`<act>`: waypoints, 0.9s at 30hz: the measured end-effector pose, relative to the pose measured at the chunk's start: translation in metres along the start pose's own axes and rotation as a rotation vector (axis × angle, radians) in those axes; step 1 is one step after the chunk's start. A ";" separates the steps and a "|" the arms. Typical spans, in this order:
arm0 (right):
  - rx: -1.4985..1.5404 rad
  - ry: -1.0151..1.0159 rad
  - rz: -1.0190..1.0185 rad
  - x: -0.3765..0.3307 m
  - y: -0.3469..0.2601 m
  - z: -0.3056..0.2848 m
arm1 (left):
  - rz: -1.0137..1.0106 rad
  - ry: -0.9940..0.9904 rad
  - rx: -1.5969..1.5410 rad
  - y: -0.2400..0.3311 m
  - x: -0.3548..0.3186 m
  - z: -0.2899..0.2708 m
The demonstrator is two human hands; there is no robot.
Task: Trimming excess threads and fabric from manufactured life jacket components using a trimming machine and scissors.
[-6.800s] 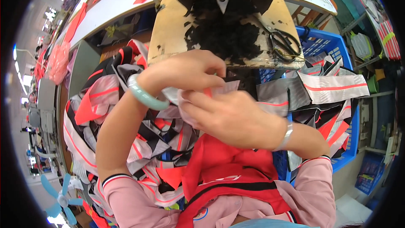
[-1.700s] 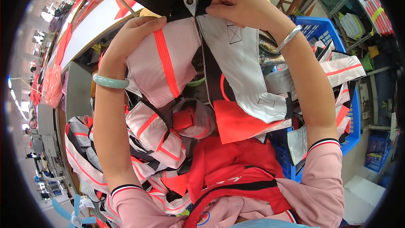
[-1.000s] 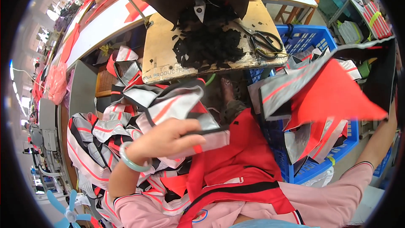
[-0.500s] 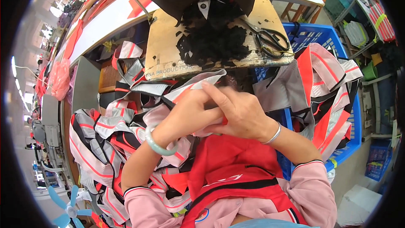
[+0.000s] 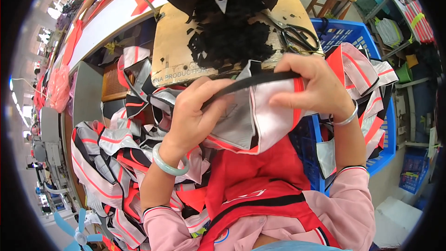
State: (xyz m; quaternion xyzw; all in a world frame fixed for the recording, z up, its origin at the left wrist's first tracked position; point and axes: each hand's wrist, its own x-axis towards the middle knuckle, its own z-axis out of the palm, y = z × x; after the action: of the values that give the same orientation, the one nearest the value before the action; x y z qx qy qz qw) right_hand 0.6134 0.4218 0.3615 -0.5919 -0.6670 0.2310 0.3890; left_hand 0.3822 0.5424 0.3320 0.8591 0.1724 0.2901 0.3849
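Head view, from left to right: a heap of grey, black and red fabric pieces (image 5: 111,153) fills the lower left of the frame, spilling toward the person's lap. Just right of it the left hand (image 5: 195,114) (a pale green bangle (image 5: 169,162) sits on its wrist) is closed around one end of a black strap (image 5: 253,81), fingers curled over it and over the edge of a grey fabric piece (image 5: 253,121) with red trim. That piece hangs at the centre of the frame, between the two hands and above a red apron (image 5: 260,181). Above it, in the upper middle, a wooden board (image 5: 174,51) carries a pile of black scraps (image 5: 232,37) and a pair of scissors (image 5: 299,35). To the right, the right hand (image 5: 318,88) (silver bracelet (image 5: 348,118) on the wrist) pinches the strap's other end and the piece's red edge, fingers shut tight. At the far right a blue crate (image 5: 346,35) holds more striped pieces.
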 end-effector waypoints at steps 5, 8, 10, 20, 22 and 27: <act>0.039 0.057 0.068 0.029 0.023 -0.002 | 0.008 0.016 0.199 0.002 0.046 -0.015; -0.054 0.081 0.106 0.046 0.032 -0.001 | -0.140 -0.058 0.150 -0.011 0.063 -0.024; -0.028 0.070 0.104 0.054 0.041 -0.001 | -0.281 -0.162 0.132 -0.016 0.075 -0.032; -0.012 0.029 0.137 0.092 0.060 -0.013 | -0.359 -0.193 0.061 -0.043 0.111 -0.048; -0.038 0.031 0.135 0.095 0.055 -0.016 | -0.365 -0.190 0.038 -0.045 0.112 -0.052; 0.014 0.048 0.145 0.099 0.054 -0.017 | -0.439 -0.156 0.026 -0.045 0.118 -0.052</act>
State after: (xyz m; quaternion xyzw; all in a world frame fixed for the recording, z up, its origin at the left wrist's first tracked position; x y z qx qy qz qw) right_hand 0.6597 0.5252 0.3544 -0.6413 -0.6112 0.2493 0.3912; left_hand 0.4376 0.6619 0.3685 0.8257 0.3286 0.1298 0.4397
